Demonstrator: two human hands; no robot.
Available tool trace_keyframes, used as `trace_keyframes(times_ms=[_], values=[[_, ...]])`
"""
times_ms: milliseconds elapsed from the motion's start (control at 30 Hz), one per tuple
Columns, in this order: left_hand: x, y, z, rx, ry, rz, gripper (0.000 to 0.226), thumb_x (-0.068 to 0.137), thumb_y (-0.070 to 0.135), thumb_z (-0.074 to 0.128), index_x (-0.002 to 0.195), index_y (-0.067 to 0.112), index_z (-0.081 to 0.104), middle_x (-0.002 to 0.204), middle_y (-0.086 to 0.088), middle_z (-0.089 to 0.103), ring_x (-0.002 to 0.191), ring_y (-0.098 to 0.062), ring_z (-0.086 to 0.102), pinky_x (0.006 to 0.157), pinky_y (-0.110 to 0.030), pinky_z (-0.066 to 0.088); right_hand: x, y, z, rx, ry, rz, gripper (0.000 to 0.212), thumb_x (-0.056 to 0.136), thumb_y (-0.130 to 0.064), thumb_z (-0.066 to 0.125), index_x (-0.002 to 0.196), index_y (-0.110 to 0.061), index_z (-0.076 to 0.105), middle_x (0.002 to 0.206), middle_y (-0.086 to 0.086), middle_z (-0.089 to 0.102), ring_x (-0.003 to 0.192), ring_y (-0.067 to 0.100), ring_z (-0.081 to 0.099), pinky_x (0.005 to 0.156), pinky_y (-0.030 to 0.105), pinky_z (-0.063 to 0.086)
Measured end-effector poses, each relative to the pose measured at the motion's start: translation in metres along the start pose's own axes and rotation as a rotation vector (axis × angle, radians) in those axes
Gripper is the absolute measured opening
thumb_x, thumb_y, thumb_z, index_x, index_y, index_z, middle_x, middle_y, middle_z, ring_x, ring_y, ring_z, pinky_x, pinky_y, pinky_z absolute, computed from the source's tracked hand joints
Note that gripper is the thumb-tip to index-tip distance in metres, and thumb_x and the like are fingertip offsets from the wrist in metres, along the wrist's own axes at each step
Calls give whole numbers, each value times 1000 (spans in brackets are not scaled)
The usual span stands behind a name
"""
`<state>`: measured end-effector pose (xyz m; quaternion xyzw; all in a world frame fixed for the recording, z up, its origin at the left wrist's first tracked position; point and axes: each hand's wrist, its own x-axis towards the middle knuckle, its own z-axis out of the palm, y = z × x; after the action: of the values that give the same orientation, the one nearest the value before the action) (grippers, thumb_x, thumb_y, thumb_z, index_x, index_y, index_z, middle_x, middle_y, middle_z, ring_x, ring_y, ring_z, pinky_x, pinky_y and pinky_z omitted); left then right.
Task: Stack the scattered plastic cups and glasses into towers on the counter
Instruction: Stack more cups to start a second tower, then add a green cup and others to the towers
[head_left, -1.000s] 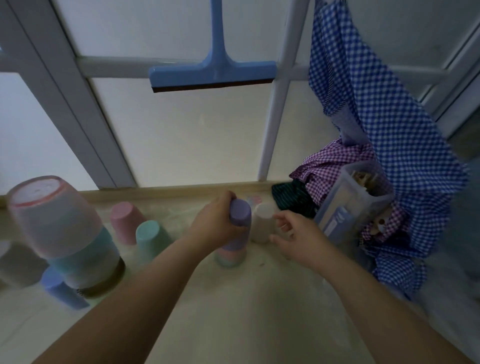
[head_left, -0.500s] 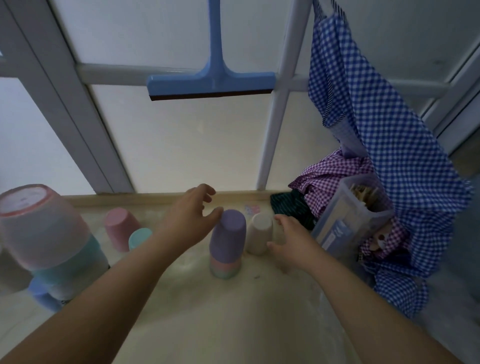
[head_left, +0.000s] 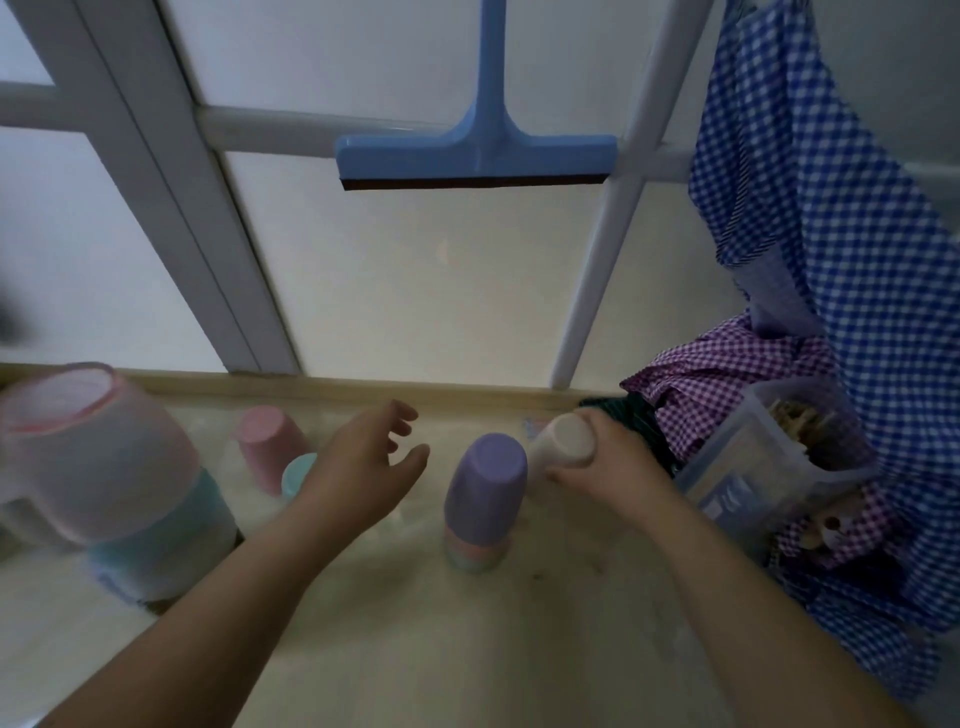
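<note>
Now the left hand (head_left: 371, 470) has let go of the purple cup (head_left: 485, 486), which sits upside down on top of the small tower on the counter (head_left: 467, 649), and hovers with fingers spread wide and empty. The right hand (head_left: 605, 462) has closed around the cream cup (head_left: 563, 441) just beside the tower and tipped it up, so it is likely the next piece to go on.

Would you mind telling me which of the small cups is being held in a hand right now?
The cream cup, gripped by the right hand beside the purple-topped stack. The pink cup and teal cup stand untouched near the open left hand.
</note>
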<state>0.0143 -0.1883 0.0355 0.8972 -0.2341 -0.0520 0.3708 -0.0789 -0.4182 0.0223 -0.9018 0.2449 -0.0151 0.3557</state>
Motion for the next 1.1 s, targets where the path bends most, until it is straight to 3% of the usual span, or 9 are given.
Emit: trace_keyframes(times_ms=[100, 233, 500, 667, 767, 900, 1033, 1100], values=[[-6, 0, -4, -30, 15, -33, 33, 80, 26, 64, 111, 20, 54, 101, 3, 60, 87, -15, 58, 75, -28, 44, -25, -43, -42, 26, 110, -115, 62, 64, -27, 78, 116, -30, 44, 103, -8, 53, 96, 15, 53, 78, 28, 40], [-14, -1, -9, -44, 7, -58, 34, 81, 27, 62, 113, 20, 52, 103, 5, 57, 89, -13, 56, 75, -27, 44, -54, -87, -69, 73, 138, -245, 63, 64, -28, 77, 114, -36, 40, 108, -11, 51, 96, 11, 52, 80, 30, 46], [-38, -9, -18, -54, 8, -106, 35, 82, 29, 60, 116, 23, 50, 106, 7, 56, 92, -11, 55, 77, -25, 44, -48, -96, -16, -2, -68, -255, 53, 66, -30, 74, 107, -36, 41, 95, -10, 60, 82, 1, 55, 64, 21, 48], [-53, -10, -23, -41, 26, -101, 36, 83, 29, 60, 117, 24, 49, 106, 9, 55, 93, -9, 54, 81, -28, 49, -42, -76, 3, 35, -120, -207, 66, 66, -30, 76, 120, -37, 37, 115, -5, 57, 93, 7, 54, 74, 20, 45], [-61, -6, -27, -43, 29, -75, 37, 83, 30, 59, 118, 24, 49, 109, 7, 56, 94, -9, 54, 83, -29, 51, -49, -83, -3, 24, -37, -266, 81, 67, -35, 77, 135, -34, 32, 129, -10, 45, 114, 9, 45, 93, 23, 38], [-72, 1, -36, -56, 57, -27, 37, 83, 31, 60, 118, 25, 49, 110, 9, 57, 95, -8, 55, 84, -29, 51, -65, -118, -4, 103, 126, -423, 59, 74, -31, 72, 126, -31, 45, 118, -11, 52, 105, 7, 50, 89, 24, 42], [-89, -2, -44, -44, 71, -35, 34, 82, 32, 60, 115, 27, 50, 107, 11, 57, 95, -6, 56, 84, -25, 50, -68, -139, 28, 74, -4, -492, 46, 78, -31, 67, 120, -30, 49, 110, -12, 56, 96, 0, 51, 82, 11, 40], [-100, -8, -46, -19, 63, -60, 32, 82, 32, 59, 113, 28, 51, 105, 11, 58, 94, -6, 56, 83, -24, 50, -65, -140, 50, 52, -79, -471, 44, 79, -34, 66, 119, -29, 50, 108, -13, 57, 96, 2, 52, 83, 15, 43]])
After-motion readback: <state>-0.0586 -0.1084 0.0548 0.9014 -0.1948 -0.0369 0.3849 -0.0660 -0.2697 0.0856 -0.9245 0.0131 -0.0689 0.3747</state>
